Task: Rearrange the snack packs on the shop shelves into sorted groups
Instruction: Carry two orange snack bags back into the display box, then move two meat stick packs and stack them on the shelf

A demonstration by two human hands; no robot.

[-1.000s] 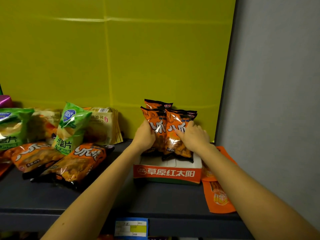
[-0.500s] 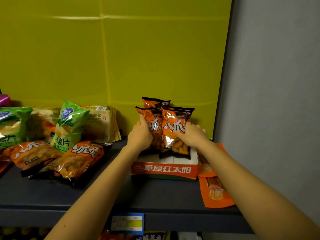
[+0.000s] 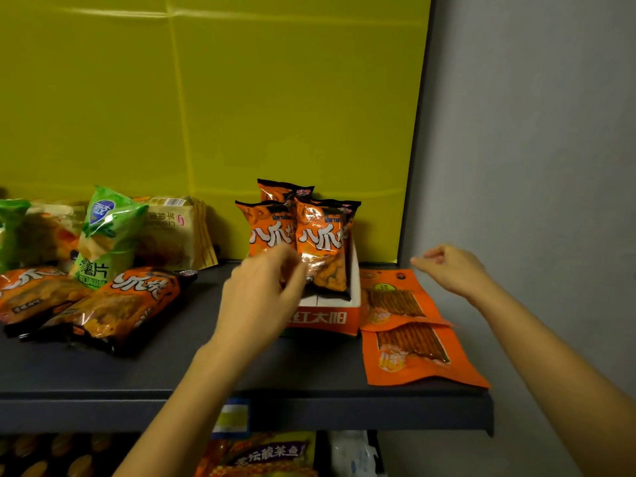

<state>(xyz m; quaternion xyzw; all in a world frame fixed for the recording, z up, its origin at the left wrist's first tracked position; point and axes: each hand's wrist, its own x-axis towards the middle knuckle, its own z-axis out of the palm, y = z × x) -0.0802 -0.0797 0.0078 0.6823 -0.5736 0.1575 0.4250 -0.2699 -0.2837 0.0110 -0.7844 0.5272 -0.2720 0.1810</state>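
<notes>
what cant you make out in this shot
Head view, the only one:
- Orange box: left of its label hidden behind the left hand.
- Rear orange pack: mostly hidden by the two packs in front.
- Price tag: blurred, unreadable.
- Lower shelf packs: cut off by the bottom edge.

Your left hand [image 3: 261,297] hovers empty before three orange snack packs [image 3: 321,242] standing upright in a red-and-white box [image 3: 323,320] on the shelf [image 3: 192,370]. Your right hand [image 3: 451,266], loosely curled, hangs above two flat orange pouches [image 3: 409,342].
</notes>
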